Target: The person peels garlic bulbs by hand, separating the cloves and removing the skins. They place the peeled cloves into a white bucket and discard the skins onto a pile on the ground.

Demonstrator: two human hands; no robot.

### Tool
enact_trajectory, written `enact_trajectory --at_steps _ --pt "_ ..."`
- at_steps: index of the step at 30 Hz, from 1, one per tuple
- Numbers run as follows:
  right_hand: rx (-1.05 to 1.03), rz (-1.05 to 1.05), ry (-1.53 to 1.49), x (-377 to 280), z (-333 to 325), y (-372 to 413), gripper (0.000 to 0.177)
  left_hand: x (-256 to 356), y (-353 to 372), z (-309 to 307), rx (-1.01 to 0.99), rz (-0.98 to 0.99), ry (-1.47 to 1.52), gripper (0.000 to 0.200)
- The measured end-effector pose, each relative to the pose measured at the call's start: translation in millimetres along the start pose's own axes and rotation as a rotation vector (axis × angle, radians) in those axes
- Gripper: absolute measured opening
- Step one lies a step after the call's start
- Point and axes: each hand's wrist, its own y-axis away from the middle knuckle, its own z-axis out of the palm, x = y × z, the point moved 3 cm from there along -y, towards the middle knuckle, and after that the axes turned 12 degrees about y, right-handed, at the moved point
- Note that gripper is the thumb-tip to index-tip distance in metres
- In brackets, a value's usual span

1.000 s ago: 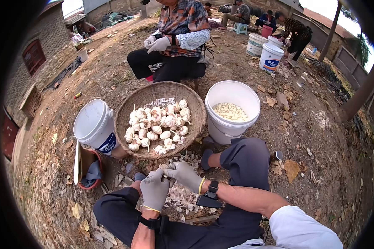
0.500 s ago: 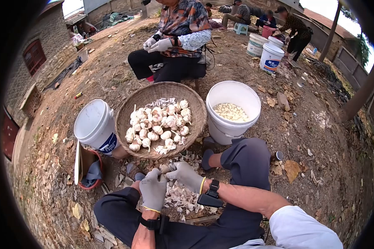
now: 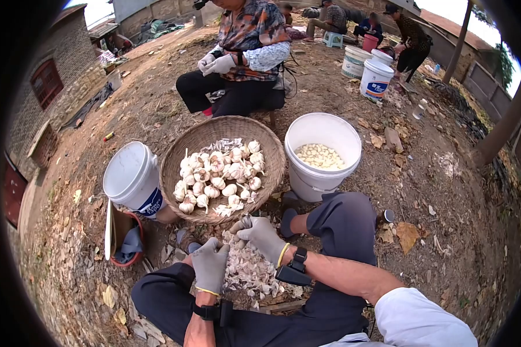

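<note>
My left hand (image 3: 209,267), in a grey glove, is closed with thumb and fingers pressed together over the pile of garlic skins (image 3: 249,267); what it holds, if anything, is hidden. To its right and a little higher, my right hand (image 3: 261,237), gloved too, has its fingers curled together near the basket's front rim, and I cannot make out what is in them. Beyond both hands, a round wicker basket (image 3: 266,191) bears many garlic bulbs (image 3: 219,170). Peeled cloves (image 3: 319,156) lie in the white bucket (image 3: 315,184) to the right of the basket.
Left of the basket stands another white bucket (image 3: 134,176), beside a reddish tub (image 3: 134,254) with a dark cloth. Across the basket sits a person (image 3: 243,63) with gloved hands together. Lidded buckets (image 3: 377,80) and other people are farther back; a tree trunk (image 3: 503,130) rises at right.
My hands have moved apart. The right one went up and slightly right toward the basket, while the left one shifted slightly down and left.
</note>
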Motion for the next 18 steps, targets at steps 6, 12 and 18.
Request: enact_trajectory --at_steps 6,12,18 --pt "-0.036 0.020 0.038 -22.6 3.9 14.7 0.007 0.3 -2.1 1.1 -0.168 -0.291 0.421 0.015" --pt "-0.059 -0.048 0.133 -17.5 4.6 9.7 0.008 -1.1 -2.6 3.0 -0.272 -0.391 0.777 0.012" --pt "-0.095 -0.170 0.264 -18.6 8.2 12.9 0.010 -14.6 -3.7 16.8 -0.324 -0.397 0.907 0.031"
